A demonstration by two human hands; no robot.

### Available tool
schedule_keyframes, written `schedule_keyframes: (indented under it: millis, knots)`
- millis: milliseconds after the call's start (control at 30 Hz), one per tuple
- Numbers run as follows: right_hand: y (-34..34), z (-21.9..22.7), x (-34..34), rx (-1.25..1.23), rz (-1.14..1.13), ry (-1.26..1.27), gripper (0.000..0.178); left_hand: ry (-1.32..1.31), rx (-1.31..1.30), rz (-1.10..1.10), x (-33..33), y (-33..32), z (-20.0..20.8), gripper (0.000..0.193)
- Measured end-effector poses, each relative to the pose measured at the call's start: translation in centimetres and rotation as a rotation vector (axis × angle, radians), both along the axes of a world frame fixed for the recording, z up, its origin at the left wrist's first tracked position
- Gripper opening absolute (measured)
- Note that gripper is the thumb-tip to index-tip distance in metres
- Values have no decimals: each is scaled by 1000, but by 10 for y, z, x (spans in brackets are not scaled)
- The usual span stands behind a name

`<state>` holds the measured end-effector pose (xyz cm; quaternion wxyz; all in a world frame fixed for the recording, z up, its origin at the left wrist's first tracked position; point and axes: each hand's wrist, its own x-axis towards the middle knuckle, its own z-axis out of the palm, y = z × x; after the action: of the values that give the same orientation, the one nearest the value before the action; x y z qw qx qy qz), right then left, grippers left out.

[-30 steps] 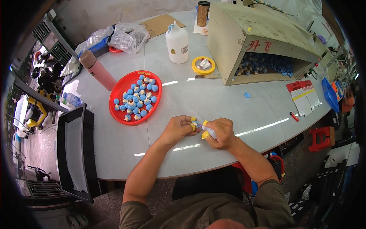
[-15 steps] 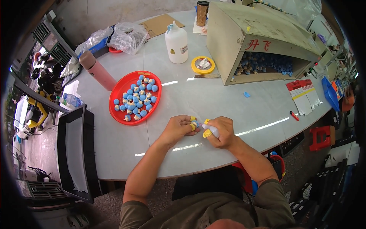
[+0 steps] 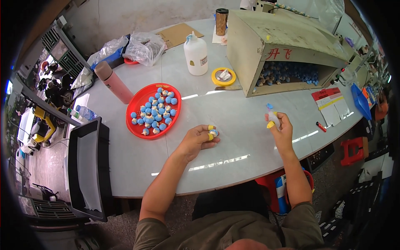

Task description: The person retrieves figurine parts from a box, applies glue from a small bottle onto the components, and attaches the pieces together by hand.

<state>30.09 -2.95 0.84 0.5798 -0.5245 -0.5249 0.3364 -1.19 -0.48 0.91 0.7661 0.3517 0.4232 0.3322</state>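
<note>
- Ball of blue and white point(image 3: 214, 133) pinched between thumb and fingers of the left hand point(image 3: 196, 141), over the bench point(image 3: 225, 171).
- Right hand point(image 3: 281, 128), well apart, grips a small clear bottle point(image 3: 273, 116) near a blue scrap point(image 3: 269, 106).
- Red tray point(image 3: 137, 102) of blue balls point(image 3: 154, 112) sits beside a pink flask point(image 3: 117, 86).

From my head, one wide fisheye view looks down and forward over the counter point(image 3: 233, 108), my sleeves point(image 3: 152, 233) close at the frame's lower edge.
</note>
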Motion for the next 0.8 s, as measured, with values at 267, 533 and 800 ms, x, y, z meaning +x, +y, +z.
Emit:
schedule_keyframes:
  millis: [267,533,800]
  knots:
    - [-9,-42,155,-154,-613,-301,26,102,73,-76,2,-2,4,32]
    - [-27,-37,124,114,-975,-731,35,2,20,60,0,2,-11,31]
    - [48,4,36,218,-330,-828,19,35,42,44,4,1,-5,34]
